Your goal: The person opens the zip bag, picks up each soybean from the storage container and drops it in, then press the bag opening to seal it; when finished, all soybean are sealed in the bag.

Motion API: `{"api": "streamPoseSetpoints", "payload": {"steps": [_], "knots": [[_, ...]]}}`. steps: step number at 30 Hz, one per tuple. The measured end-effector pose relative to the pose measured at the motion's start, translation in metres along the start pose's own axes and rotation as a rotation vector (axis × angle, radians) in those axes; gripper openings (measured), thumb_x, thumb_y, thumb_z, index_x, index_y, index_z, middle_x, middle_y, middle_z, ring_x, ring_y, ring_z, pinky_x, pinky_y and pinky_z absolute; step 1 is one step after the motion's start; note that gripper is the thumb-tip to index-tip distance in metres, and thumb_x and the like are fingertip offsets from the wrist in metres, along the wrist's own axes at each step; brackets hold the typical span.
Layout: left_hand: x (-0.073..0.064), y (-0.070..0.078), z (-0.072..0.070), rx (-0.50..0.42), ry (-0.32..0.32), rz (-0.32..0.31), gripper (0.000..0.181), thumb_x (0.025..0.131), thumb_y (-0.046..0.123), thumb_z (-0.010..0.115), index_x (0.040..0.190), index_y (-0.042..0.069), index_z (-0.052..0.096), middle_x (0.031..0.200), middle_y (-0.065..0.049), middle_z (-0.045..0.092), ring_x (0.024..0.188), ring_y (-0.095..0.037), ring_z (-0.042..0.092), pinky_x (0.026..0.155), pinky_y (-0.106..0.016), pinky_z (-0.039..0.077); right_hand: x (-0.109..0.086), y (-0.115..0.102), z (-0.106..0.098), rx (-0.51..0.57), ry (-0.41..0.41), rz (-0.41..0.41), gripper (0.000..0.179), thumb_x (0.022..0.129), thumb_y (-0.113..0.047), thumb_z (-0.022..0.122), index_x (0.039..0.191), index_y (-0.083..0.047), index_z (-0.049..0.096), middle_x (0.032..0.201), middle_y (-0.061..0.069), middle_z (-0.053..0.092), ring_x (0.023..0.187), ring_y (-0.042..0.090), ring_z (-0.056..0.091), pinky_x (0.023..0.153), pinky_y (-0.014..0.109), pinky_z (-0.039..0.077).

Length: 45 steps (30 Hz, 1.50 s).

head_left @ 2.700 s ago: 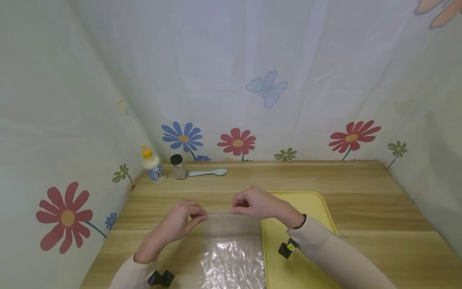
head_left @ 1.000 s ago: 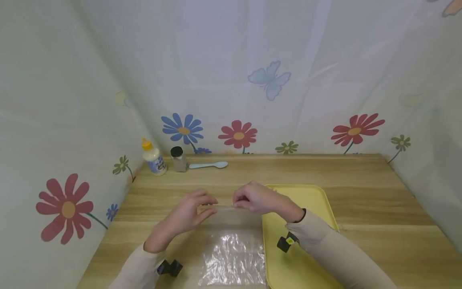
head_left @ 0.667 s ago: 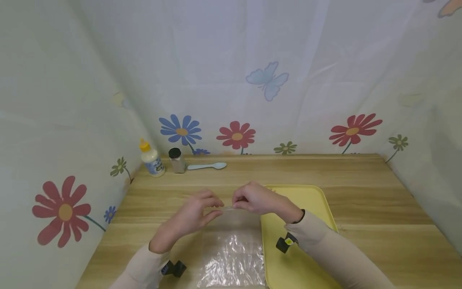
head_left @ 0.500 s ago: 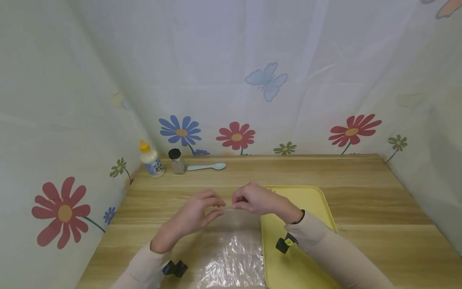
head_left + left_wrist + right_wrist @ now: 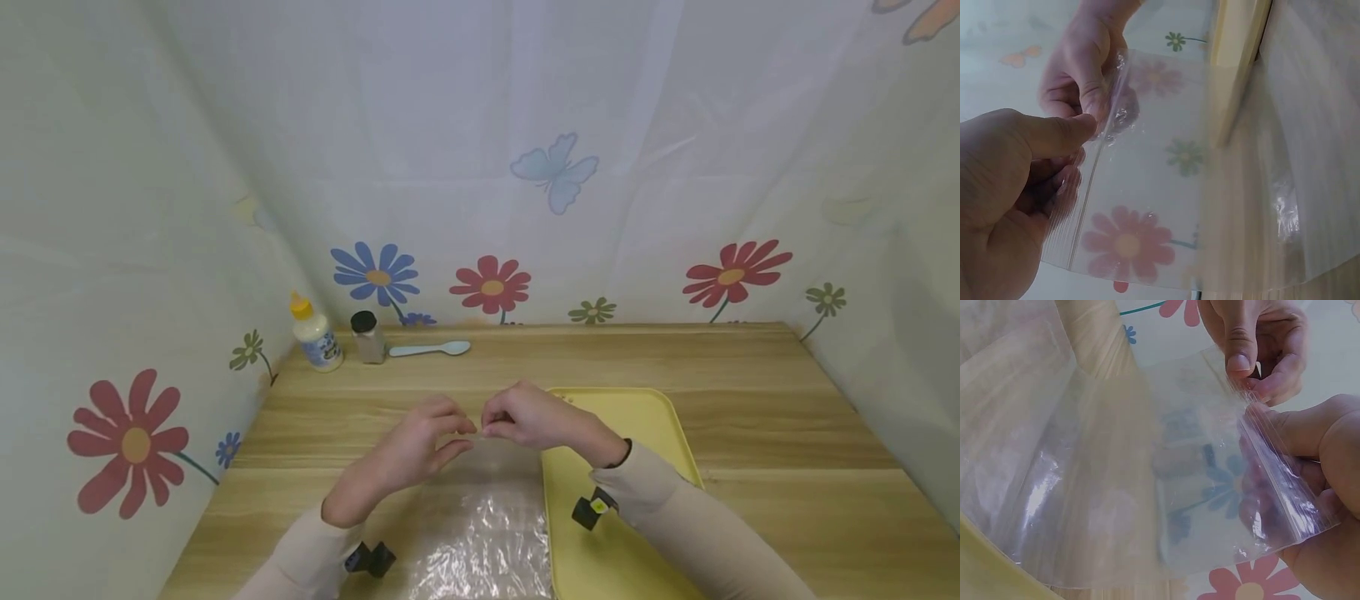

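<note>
A clear plastic zip bag (image 5: 483,525) hangs from both hands over the wooden table (image 5: 735,367), its lower part lying crumpled near the front edge. My left hand (image 5: 420,446) pinches the bag's zip strip (image 5: 1088,187) between thumb and fingers. My right hand (image 5: 525,417) pinches the same top edge right beside it, so the two hands almost touch. In the right wrist view the bag (image 5: 1116,487) is see-through and holds nothing I can make out.
A yellow tray (image 5: 637,417) lies just right of the bag, under my right forearm. At the back left stand a white bottle with a yellow cap (image 5: 315,333), a small dark-lidded jar (image 5: 367,336) and a pale blue spoon (image 5: 431,348). Flowered curtains wall in the table.
My left hand has slid right along the bag's top edge, from well apart to nearly touching the right hand. The right hand has stayed in place.
</note>
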<state>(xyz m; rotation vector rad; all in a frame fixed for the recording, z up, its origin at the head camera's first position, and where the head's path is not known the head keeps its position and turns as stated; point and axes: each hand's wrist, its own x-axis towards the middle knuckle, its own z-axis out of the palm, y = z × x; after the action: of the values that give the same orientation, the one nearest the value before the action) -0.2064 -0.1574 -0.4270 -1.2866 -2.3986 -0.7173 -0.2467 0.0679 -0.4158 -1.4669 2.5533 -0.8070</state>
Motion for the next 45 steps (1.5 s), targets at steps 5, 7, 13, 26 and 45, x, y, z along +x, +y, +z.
{"api": "streamPoseSetpoints", "payload": {"steps": [5, 7, 13, 26, 45], "knots": [[-0.001, 0.001, 0.003, 0.008, 0.014, 0.002, 0.016, 0.078, 0.006, 0.079, 0.092, 0.008, 0.072, 0.092, 0.0, 0.066, 0.087, -0.012, 0.06, 0.075, -0.019, 0.054, 0.0, -0.001, 0.001, 0.013, -0.005, 0.013, 0.01, 0.092, -0.019, 0.066, 0.085, -0.012, 0.071, 0.075, -0.005, 0.066, 0.061, -0.003, 0.048, 0.058, 0.013, 0.044], [-0.001, 0.001, 0.004, 0.017, 0.021, 0.001, 0.016, 0.077, 0.005, 0.079, 0.091, 0.008, 0.073, 0.091, 0.0, 0.066, 0.087, -0.012, 0.06, 0.075, -0.019, 0.054, 0.0, -0.001, 0.001, 0.018, -0.006, 0.017, 0.01, 0.092, -0.019, 0.066, 0.086, -0.012, 0.071, 0.075, -0.004, 0.066, 0.062, -0.002, 0.048, 0.058, 0.013, 0.044], [-0.002, 0.0, 0.009, 0.057, 0.06, 0.029, 0.013, 0.076, 0.002, 0.079, 0.086, 0.008, 0.073, 0.087, 0.001, 0.065, 0.085, -0.012, 0.059, 0.074, -0.017, 0.053, 0.0, 0.0, 0.003, 0.036, -0.017, 0.024, 0.012, 0.093, -0.019, 0.065, 0.088, -0.011, 0.072, 0.078, 0.002, 0.069, 0.062, -0.002, 0.048, 0.058, 0.013, 0.044], [-0.001, 0.001, 0.013, 0.086, 0.037, 0.13, 0.011, 0.079, -0.001, 0.073, 0.084, 0.009, 0.07, 0.087, 0.001, 0.061, 0.084, -0.012, 0.054, 0.074, -0.018, 0.05, 0.001, -0.001, 0.002, 0.033, -0.026, 0.05, 0.011, 0.093, -0.016, 0.065, 0.086, -0.009, 0.071, 0.071, -0.007, 0.063, 0.059, -0.003, 0.047, 0.054, 0.012, 0.042], [0.002, 0.019, 0.015, 0.104, 0.041, 0.166, 0.01, 0.081, 0.001, 0.071, 0.085, 0.009, 0.067, 0.085, 0.002, 0.06, 0.082, -0.011, 0.055, 0.074, -0.017, 0.049, -0.001, 0.006, -0.004, -0.119, 0.056, 0.079, 0.01, 0.092, -0.014, 0.065, 0.084, -0.011, 0.071, 0.071, -0.007, 0.062, 0.061, 0.001, 0.05, 0.058, 0.016, 0.045]]}}
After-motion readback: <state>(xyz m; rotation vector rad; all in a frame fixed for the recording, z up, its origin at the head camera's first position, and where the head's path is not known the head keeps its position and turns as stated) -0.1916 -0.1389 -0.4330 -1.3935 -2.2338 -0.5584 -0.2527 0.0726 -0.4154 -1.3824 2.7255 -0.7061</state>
